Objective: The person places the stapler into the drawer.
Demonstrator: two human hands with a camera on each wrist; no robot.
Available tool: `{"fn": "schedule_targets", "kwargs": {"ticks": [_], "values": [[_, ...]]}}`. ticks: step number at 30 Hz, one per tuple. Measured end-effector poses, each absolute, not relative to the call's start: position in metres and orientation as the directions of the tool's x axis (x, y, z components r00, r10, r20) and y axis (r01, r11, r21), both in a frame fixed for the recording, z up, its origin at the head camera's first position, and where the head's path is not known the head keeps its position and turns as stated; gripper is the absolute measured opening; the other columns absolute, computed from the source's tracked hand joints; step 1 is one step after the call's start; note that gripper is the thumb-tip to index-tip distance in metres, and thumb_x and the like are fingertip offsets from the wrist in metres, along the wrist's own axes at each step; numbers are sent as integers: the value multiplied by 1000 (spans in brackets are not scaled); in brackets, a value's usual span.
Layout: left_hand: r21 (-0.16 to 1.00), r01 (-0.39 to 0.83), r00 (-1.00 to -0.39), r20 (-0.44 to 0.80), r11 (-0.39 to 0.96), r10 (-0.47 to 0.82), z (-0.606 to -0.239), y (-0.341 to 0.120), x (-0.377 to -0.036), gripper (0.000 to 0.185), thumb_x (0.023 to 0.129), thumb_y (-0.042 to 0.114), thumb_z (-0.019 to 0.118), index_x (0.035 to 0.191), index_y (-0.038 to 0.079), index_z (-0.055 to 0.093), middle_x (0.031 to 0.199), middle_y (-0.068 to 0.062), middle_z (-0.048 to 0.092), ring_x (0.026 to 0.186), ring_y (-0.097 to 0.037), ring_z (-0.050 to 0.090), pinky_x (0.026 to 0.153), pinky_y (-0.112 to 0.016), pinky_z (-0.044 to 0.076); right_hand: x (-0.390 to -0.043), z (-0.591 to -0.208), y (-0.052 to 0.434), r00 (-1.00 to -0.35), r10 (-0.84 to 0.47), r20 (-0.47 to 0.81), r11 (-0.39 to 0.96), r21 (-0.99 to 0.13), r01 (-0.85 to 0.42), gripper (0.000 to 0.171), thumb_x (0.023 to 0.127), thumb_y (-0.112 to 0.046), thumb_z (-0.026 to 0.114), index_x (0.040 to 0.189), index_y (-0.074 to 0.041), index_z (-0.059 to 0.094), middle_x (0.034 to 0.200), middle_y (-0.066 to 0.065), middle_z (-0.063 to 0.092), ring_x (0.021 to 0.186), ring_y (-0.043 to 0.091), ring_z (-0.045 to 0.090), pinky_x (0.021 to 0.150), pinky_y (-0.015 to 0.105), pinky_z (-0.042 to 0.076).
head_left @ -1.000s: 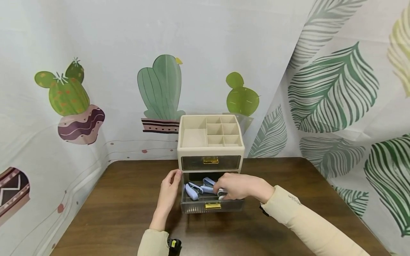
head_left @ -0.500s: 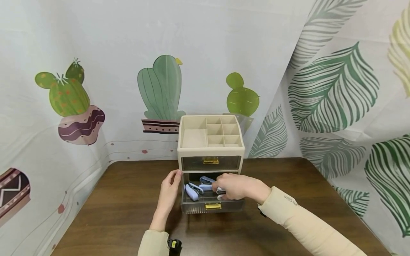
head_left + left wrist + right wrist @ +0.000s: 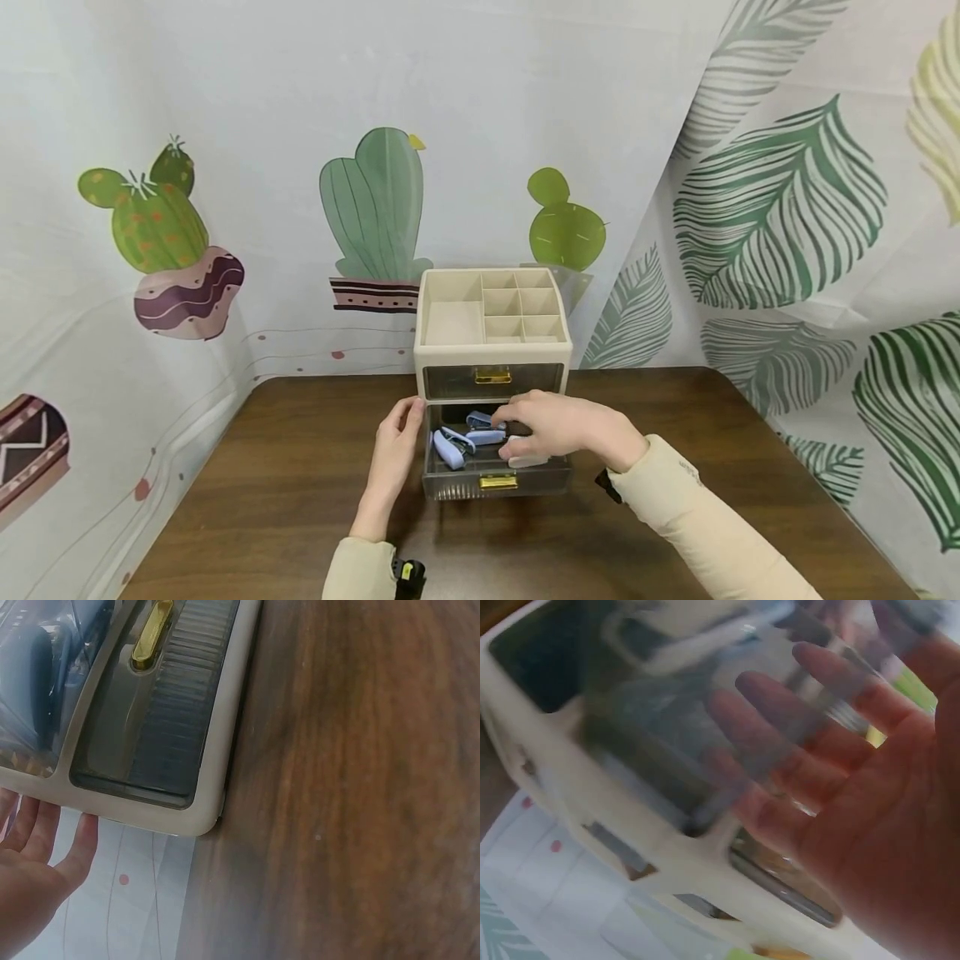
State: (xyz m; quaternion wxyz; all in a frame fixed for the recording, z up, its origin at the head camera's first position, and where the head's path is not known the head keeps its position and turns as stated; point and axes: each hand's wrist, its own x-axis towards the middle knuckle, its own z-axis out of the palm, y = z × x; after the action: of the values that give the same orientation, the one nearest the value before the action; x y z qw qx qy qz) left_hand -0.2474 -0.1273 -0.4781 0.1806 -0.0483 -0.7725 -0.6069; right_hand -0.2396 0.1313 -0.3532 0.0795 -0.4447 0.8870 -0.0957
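Note:
A cream desktop organizer (image 3: 493, 354) stands on the table with its middle drawer (image 3: 457, 485) pulled out. Inside the drawer lie two light-blue staplers, a left one (image 3: 448, 450) and one farther back (image 3: 487, 437). A white stapler (image 3: 528, 461) lies at the drawer's right side, mostly covered by my right hand (image 3: 562, 425). That hand hovers over it with spread, relaxed fingers; the right wrist view shows its fingers (image 3: 810, 742) through the drawer's clear wall. My left hand (image 3: 395, 446) touches the organizer's left side, its fingers (image 3: 81, 844) fairly straight against the frame.
Above the pulled-out drawer is a closed dark drawer with a gold handle (image 3: 493, 377). Open compartments (image 3: 521, 304) form the organizer's top. The brown wooden table (image 3: 300, 483) ends at a printed cloth backdrop (image 3: 480, 100). A lower closed drawer (image 3: 142, 727) shows in the left wrist view.
My right hand has loosened its grip on the white stapler and lifted slightly, its fingers spreading. The white stapler stays low in the drawer. My left hand has not moved.

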Motion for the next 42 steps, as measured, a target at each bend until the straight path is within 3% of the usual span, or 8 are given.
{"fn": "schedule_targets", "kwargs": {"ticks": [6,10,14,19,28,37,42], "values": [[920,295,-929,339,257,-148,-477,-128,-246,39,102,38,52,119,5,65,115,-10,66,107,-19,56,95,-40,42,-224,-338,135,-602,-796,69,568,-260,-781,39,96,-35,63,125,-10,63,122,2,62,113,19,57,96,38,44],[920,291,-931,336,263,-143,-476,-127,-246,40,102,39,52,119,6,65,116,-10,66,107,-20,56,94,-41,42,-211,-334,135,-584,-793,172,548,-217,-808,28,95,-31,66,117,-13,66,109,-4,64,98,12,60,87,33,48],[920,295,-930,338,260,-141,-475,-127,-246,40,102,39,52,119,6,65,117,-10,65,108,-20,56,95,-42,42,-197,-335,132,-533,-806,257,523,-112,-845,18,93,-27,68,106,-14,67,95,-8,61,81,6,56,75,27,49],[918,297,-928,342,264,-145,-475,-127,-245,39,101,39,53,118,7,65,116,-9,66,107,-20,56,94,-42,42,-181,-342,128,-466,-813,350,507,30,-862,12,89,-24,73,97,-17,65,84,-9,57,73,5,55,66,26,47],[915,304,-926,349,265,-142,-475,-127,-245,38,101,39,54,118,7,66,115,-8,66,106,-20,56,94,-43,42,-162,-368,120,-368,-787,496,542,269,-796,23,80,-23,79,76,-19,57,71,-8,52,64,12,55,58,28,40],[920,300,-928,343,254,-146,-475,-126,-245,38,100,40,54,117,8,66,115,-9,66,107,-21,56,95,-43,41,-157,-391,112,-276,-761,587,550,357,-755,25,74,-24,82,71,-18,58,65,-7,53,58,12,53,49,27,43],[923,295,-930,337,248,-147,-475,-126,-246,38,101,39,54,117,7,66,115,-9,66,108,-21,56,96,-43,41,-158,-407,109,-207,-774,598,537,447,-716,18,79,-20,70,67,-17,57,63,-6,50,58,14,49,47,26,39]]}}
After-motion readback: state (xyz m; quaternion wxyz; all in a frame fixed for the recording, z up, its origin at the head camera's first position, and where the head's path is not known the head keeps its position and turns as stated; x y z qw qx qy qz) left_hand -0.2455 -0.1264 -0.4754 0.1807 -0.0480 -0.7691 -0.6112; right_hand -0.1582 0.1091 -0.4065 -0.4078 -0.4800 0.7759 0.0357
